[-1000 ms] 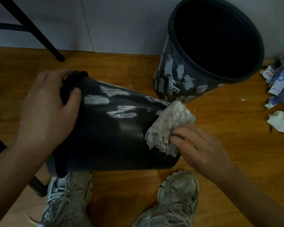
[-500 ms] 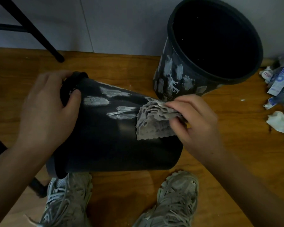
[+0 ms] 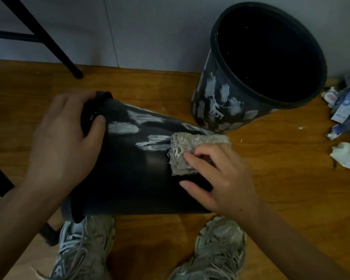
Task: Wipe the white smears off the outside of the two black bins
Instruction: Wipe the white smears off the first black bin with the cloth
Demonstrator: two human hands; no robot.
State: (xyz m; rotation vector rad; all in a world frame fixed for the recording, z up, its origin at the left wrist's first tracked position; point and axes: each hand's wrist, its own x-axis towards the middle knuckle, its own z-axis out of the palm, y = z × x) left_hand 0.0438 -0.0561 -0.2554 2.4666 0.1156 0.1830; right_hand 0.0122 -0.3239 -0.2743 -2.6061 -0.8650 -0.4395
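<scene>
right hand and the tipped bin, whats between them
In the head view, a folded grey cloth lies between the right hand and the wall of the tipped bin, beside a white smear.

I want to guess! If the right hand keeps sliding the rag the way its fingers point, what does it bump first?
Probably the nearest white smear on the lying bin, just left of the rag under the right hand.

Right hand [image 3: 226, 176] and cloth [image 3: 188, 150] now lower, flatter on bin [image 3: 133, 178].
</scene>
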